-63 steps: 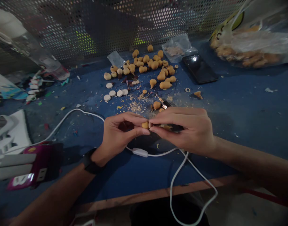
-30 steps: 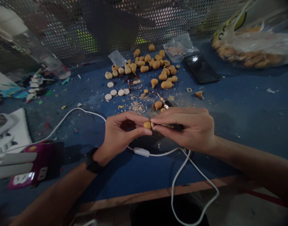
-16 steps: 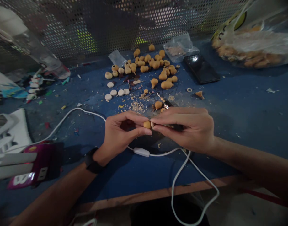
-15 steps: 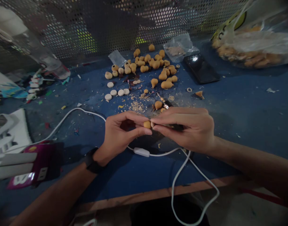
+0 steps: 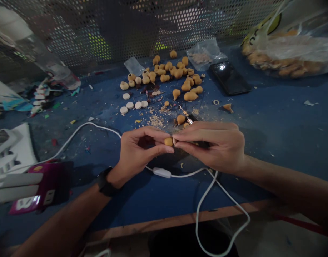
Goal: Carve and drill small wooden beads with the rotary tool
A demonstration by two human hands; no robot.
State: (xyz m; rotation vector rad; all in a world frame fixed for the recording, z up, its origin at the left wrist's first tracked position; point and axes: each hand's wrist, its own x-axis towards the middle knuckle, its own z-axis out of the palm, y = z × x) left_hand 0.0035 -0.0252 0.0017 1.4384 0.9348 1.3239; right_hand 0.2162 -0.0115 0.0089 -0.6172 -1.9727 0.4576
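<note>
My left hand (image 5: 137,150) pinches a small tan gourd-shaped bead (image 5: 168,141) between thumb and fingertips. My right hand (image 5: 214,147) meets it, its fingers around a pale tip against the bead and a dark object (image 5: 204,145), mostly hidden by those fingers. Just beyond sits a metal-tipped dark tool (image 5: 188,118), whose far end disappears under my right hand. Several similar tan beads (image 5: 164,78) lie in a loose heap ahead, with several white discs (image 5: 138,105) and scattered sawdust (image 5: 155,121) beside them.
A white cable with an inline switch (image 5: 162,172) runs beneath my hands. A black phone (image 5: 229,78) and a plastic bag of tan pieces (image 5: 287,46) sit at the back right. Perforated metal mesh (image 5: 99,32) stands behind the blue bench (image 5: 276,132).
Over the last two seconds, both hands and the bead have shifted slightly right. My grip looks the same, and the items on the bench have not visibly moved apart from a slight shift of the view.
</note>
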